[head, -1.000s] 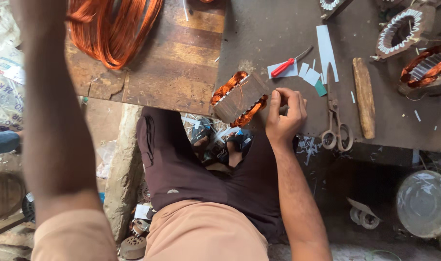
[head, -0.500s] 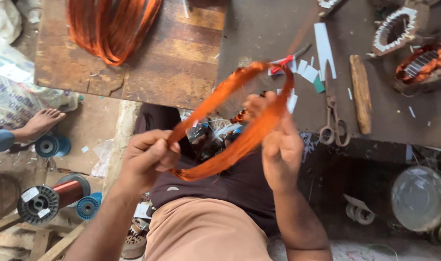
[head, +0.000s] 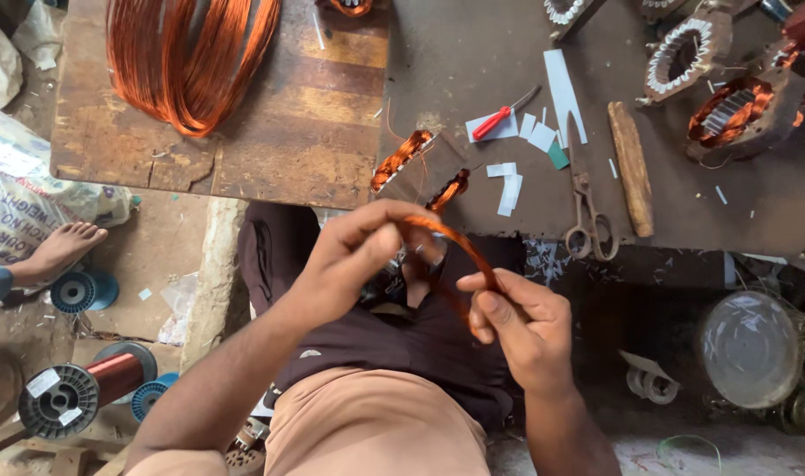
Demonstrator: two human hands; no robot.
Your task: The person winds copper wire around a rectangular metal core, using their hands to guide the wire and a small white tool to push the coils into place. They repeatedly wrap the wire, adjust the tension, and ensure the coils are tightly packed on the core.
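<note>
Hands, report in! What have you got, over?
Left hand and right hand both gripping copper wire coil. Held above lap. Nothing blocking.

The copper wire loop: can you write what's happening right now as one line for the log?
left hand: pinches copper wire loop | right hand: grips loop's other end | wound coil: on bench edge | scissors: untouched

Bare forearms, no sleeves; tan shirt front; dark brown trousers; no gloves.
</note>
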